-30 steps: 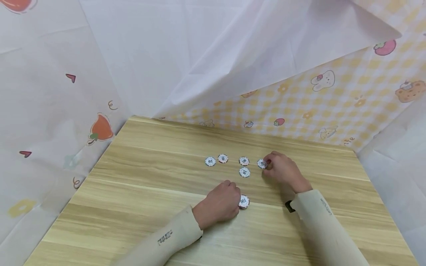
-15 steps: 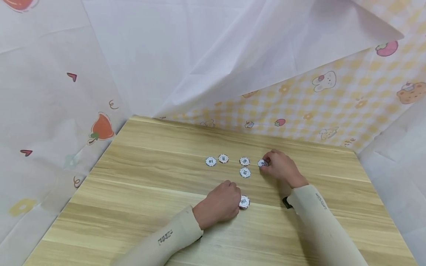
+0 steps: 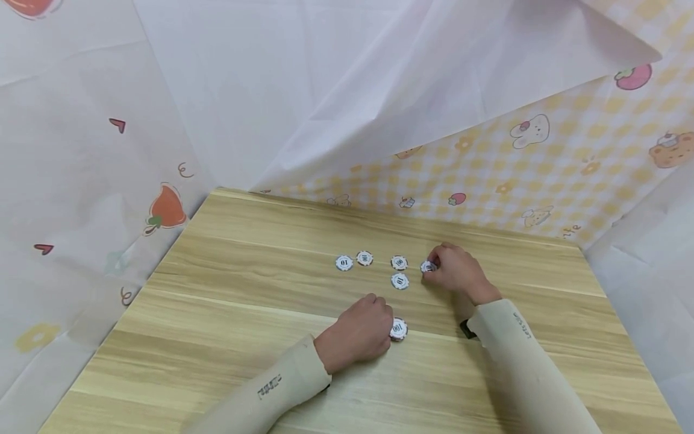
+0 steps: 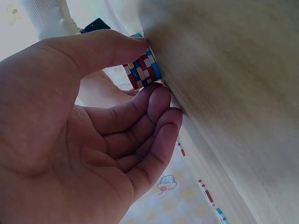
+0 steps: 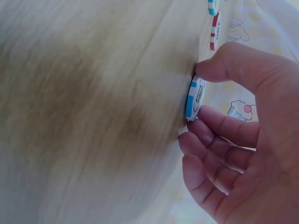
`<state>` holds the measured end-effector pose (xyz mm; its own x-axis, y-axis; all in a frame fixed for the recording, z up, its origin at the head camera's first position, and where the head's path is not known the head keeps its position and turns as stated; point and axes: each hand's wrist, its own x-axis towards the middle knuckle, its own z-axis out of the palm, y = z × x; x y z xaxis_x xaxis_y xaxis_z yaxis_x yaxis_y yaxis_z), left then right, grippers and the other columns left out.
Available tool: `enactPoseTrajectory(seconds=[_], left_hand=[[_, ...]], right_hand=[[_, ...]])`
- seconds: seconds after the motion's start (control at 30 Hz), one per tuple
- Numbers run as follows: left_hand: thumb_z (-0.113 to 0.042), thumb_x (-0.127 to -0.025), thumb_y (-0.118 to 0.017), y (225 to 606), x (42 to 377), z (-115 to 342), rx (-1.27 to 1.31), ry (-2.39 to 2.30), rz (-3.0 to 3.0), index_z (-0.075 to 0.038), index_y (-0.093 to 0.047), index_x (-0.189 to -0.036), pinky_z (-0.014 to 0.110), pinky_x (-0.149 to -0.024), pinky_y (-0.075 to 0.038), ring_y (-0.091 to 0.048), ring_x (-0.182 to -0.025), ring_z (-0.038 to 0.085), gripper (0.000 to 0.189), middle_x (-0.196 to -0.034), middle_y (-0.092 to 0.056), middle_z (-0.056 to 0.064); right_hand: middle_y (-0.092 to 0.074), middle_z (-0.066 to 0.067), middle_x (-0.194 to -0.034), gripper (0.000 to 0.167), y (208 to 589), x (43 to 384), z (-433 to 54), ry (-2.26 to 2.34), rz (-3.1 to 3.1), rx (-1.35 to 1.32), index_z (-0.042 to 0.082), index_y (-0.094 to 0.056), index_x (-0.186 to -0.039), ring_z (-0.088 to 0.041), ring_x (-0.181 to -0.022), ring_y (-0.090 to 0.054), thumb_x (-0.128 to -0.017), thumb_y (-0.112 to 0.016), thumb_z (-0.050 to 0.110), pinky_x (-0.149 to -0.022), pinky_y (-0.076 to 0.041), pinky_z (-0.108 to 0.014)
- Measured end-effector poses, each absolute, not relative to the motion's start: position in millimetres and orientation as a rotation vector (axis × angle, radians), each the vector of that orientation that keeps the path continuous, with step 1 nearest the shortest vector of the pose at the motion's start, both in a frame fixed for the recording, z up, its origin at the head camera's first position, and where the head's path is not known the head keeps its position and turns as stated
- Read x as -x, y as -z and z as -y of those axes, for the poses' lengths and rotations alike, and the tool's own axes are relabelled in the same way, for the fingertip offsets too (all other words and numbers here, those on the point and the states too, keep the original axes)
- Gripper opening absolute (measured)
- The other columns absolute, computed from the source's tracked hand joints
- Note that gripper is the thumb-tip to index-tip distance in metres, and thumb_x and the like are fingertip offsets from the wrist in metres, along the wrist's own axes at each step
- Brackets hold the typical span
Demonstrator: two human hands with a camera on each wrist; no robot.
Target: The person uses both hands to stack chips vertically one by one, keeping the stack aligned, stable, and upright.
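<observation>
My left hand (image 3: pixel 355 334) holds a short stack of poker chips (image 4: pixel 142 70) between thumb and curled fingers. Red, blue, orange and white edges show on the stack, and its top chip reads 100 (image 3: pixel 398 328). Farther back to the right, my right hand (image 3: pixel 458 274) pinches a blue-edged 10 poker chip (image 5: pixel 195 97) by its rim. That chip lies flat at the tabletop, partly covered by the fingers in the head view. Left of it lie a 100 chip (image 3: pixel 399 263) and, just in front of that, another 10 chip (image 3: pixel 400 281).
Two more chips lie farther left on the wooden table (image 3: pixel 244 271), a 10 chip (image 3: pixel 344 263) and a 100 chip (image 3: pixel 365 258). White sheeting (image 3: pixel 228 90) and a yellow checked cloth (image 3: pixel 569 157) stand around the table's back and sides.
My right hand has shifted slightly left, and its thumb and fingers have closed around the 10 chip's rim. The left hand and the stack have stayed in place.
</observation>
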<state>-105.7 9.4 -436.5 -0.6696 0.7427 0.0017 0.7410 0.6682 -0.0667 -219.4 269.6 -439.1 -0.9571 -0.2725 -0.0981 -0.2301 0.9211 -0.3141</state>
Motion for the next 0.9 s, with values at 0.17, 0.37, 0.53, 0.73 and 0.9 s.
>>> enactPoseTrajectory(seconds=[0.17, 0.37, 0.53, 0.73, 0.9], left_hand=[[-0.02, -0.096, -0.07, 435, 106, -10, 1.255, -0.092, 2.858, -0.009, -0.075, -0.09, 0.029, -0.084, -0.05, -0.063, -0.083, 0.016, 0.014, -0.086, -0.069, 0.002], [-0.019, -0.098, -0.068, 435, 107, -11, 1.253, -0.081, 2.882, -0.008, -0.076, -0.092, 0.029, -0.083, -0.05, -0.063, -0.083, 0.016, 0.015, -0.087, -0.069, 0.003], [-0.019, -0.098, -0.068, 435, 106, -10, 1.251, -0.094, 2.865, -0.008, -0.075, -0.09, 0.029, -0.082, -0.05, -0.063, -0.082, 0.016, 0.015, -0.086, -0.069, 0.003], [-0.019, -0.1, -0.066, 434, 107, -11, 1.255, -0.092, 2.894, -0.007, -0.076, -0.095, 0.029, -0.084, -0.051, -0.063, -0.084, 0.016, 0.017, -0.089, -0.07, 0.004], [-0.019, -0.099, -0.067, 434, 107, -12, 1.251, -0.087, 2.905, -0.006, -0.076, -0.095, 0.03, -0.084, -0.051, -0.063, -0.084, 0.016, 0.017, -0.089, -0.07, 0.004]], right_hand=[[-0.068, -0.009, -0.106, 0.036, 438, 215, -269, 0.435, -2.951, 0.415, 0.004, -0.074, -0.108, -0.027, -0.09, -0.064, -0.086, -0.088, 0.029, -0.082, -0.056, -0.051], [-0.066, -0.005, -0.099, 0.035, 438, 205, -269, 0.425, -2.96, 0.437, 0.004, -0.073, -0.107, -0.024, -0.084, -0.061, -0.086, -0.089, 0.027, -0.077, -0.054, -0.047], [-0.064, -0.003, -0.095, 0.034, 440, 196, -269, 0.398, -2.973, 0.485, 0.005, -0.073, -0.107, -0.021, -0.08, -0.059, -0.086, -0.089, 0.026, -0.074, -0.053, -0.045], [-0.063, -0.001, -0.094, 0.033, 439, 186, -268, 0.391, -2.967, 0.532, 0.005, -0.073, -0.105, -0.019, -0.078, -0.058, -0.085, -0.09, 0.024, -0.072, -0.053, -0.042], [-0.063, 0.0, -0.093, 0.033, 439, 180, -267, 0.389, -2.977, 0.573, 0.005, -0.073, -0.104, -0.018, -0.078, -0.058, -0.084, -0.09, 0.025, -0.072, -0.054, -0.042]])
